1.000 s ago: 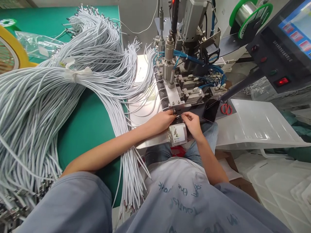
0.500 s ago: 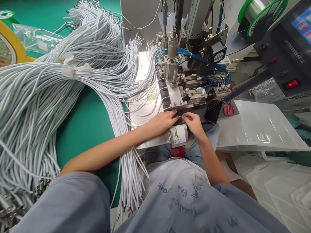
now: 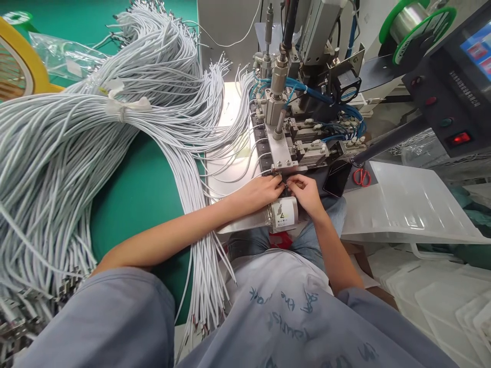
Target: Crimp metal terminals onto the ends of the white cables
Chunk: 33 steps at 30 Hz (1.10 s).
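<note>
At the front edge of the bench machine (image 3: 281, 152), my two hands meet with their fingertips almost together. My left hand (image 3: 267, 190) is closed in a pinch, palm down, beside the front of the black clamp row (image 3: 262, 148). Opposite it, my right hand (image 3: 306, 194) pinches with thumb and forefinger; whatever sits between the fingers is too small and covered to name. Several white cables (image 3: 233, 179) run from the left into the clamp row. Just below my hands is a cylinder with a white label (image 3: 284, 212).
Large bundles of white cables (image 3: 161, 102) cover the green mat (image 3: 115, 214) at left. To the right lie a phone (image 3: 337, 178), red-handled scissors (image 3: 361, 177) and a white plastic sheet (image 3: 414, 202). A solder wire spool (image 3: 410, 23) and control box (image 3: 452, 102) stand upper right.
The whole view has shifted slightly to the right. My fingers have moved very little and stay pinched at the same spot by the machine's front.
</note>
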Motion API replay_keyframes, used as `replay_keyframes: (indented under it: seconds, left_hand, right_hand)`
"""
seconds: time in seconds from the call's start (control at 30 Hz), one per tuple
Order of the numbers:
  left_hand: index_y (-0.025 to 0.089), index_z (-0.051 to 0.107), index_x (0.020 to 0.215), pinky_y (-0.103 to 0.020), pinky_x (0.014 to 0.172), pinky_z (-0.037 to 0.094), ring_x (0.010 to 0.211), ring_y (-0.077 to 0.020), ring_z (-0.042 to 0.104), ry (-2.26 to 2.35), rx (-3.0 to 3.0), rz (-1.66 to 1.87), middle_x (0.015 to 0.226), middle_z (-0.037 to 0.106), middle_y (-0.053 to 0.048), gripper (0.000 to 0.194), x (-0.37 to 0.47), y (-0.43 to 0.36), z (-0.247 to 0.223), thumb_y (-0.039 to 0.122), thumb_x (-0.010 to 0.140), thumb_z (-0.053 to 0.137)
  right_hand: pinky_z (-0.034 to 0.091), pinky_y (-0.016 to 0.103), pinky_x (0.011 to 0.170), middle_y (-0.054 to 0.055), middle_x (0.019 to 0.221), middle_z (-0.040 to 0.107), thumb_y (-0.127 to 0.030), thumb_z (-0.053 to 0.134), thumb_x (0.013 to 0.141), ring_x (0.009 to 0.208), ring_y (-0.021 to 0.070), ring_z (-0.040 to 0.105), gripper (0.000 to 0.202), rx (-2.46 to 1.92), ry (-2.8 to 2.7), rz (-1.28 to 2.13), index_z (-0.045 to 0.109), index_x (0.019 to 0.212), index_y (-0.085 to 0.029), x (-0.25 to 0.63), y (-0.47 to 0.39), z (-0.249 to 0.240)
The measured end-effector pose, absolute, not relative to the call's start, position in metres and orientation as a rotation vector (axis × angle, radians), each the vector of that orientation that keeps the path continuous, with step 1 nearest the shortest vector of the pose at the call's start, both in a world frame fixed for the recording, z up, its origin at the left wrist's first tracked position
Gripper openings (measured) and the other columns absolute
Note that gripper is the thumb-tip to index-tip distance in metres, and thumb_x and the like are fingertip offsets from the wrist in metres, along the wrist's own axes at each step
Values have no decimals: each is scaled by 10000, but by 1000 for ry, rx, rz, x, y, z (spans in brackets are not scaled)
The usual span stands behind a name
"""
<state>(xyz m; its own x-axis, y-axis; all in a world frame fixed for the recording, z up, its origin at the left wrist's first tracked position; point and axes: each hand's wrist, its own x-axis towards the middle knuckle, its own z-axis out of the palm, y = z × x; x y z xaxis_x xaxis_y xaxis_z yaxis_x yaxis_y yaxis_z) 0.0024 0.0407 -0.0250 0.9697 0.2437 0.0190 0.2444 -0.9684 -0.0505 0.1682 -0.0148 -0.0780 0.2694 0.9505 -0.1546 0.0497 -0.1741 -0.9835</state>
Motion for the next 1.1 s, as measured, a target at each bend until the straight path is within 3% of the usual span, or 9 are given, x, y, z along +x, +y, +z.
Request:
replay_keyframes:
  seconds: [0.23, 0.4, 0.57, 0.8, 0.93, 1.0, 1.1]
  left_hand:
    - [77, 576, 1022, -294, 667, 449, 765, -181, 599, -385, -3076, -42, 902, 583, -103, 211, 2, 40, -25, 67, 883, 419]
    - [76, 588, 1042, -297, 665, 440, 786, -187, 611, -442, -3057, -66, 927, 591, -118, 241, 2, 38, -25, 71, 889, 401]
    - [93, 642, 760, -316, 618, 417, 739, -221, 621, -551, -3056, 65, 757, 606, -110, 144, -3, 34, -19, 70, 818, 512]
    - [113, 641, 708, -275, 479, 309, 625, -187, 613, -796, -3051, 180, 708, 611, -88, 199, -7, 35, -10, 40, 809, 486]
    - [87, 641, 879, -270, 501, 309, 696, -201, 630, -998, -2944, 186, 828, 637, -123, 227, -6, 35, -7, 25, 831, 427]
    - [64, 612, 986, -278, 513, 307, 740, -227, 634, -1085, -2902, 193, 869, 635, -145, 263, -7, 33, -6, 25, 849, 390]
    - [54, 585, 1038, -284, 518, 292, 771, -244, 631, -1110, -2920, 225, 898, 630, -161, 285, -7, 30, -5, 24, 862, 363]
  right_hand:
    - [471, 247, 493, -15, 603, 564, -341, 648, 611, 569, 132, 559, 182, -1513, -827, 1144, 561, 647, -185, 165, -16, -78]
    - [331, 206, 426, -45, 533, 457, -396, 574, 648, 480, 87, 434, 219, -1490, -904, 1276, 490, 628, -196, 168, -14, -82]
    - [266, 223, 434, -69, 486, 358, -417, 528, 682, 452, 77, 329, 258, -1491, -1010, 1219, 417, 577, -209, 166, -13, -86]
    - [254, 243, 490, -55, 528, 366, -312, 510, 742, 519, 96, 322, 208, -1619, -1007, 789, 442, 580, -200, 169, -25, -74]
    - [309, 249, 515, -35, 571, 453, -296, 470, 838, 532, 110, 398, 199, -1613, -1070, 485, 517, 673, -194, 135, -67, -51]
    - [341, 253, 537, -16, 586, 528, -292, 473, 854, 540, 117, 454, 214, -1572, -1268, 669, 575, 695, -191, 106, -88, -48]
    - [360, 251, 552, -4, 624, 608, -315, 550, 823, 539, 121, 497, 165, -1512, -1582, 1210, 652, 830, -186, 61, -107, -62]
